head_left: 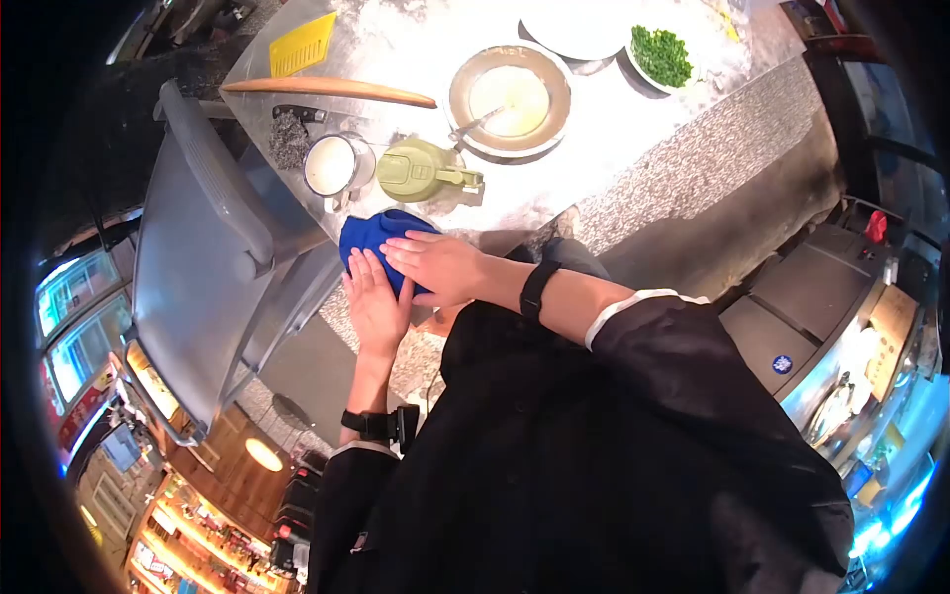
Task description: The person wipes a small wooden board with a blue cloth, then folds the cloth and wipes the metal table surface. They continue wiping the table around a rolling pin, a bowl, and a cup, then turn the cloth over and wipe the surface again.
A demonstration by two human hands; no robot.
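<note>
A bunched blue cloth lies at the near edge of the table, below the cup and bottle. My left hand rests against it with fingers stretched out. From the right, my right hand lies flat over the cloth, its fingers extended beside the left fingertips. Part of the cloth is hidden beneath both hands. Just beyond stand a white cup with pale contents and a green lidded bottle. A wide bowl holds a pale mixture, with a metal utensil leaning in it.
Across the floury table lie a long wooden rolling pin, a yellow scraper, a black-handled knife and a grey scourer. Chopped greens fill a bowl at the back right. A grey chair stands left.
</note>
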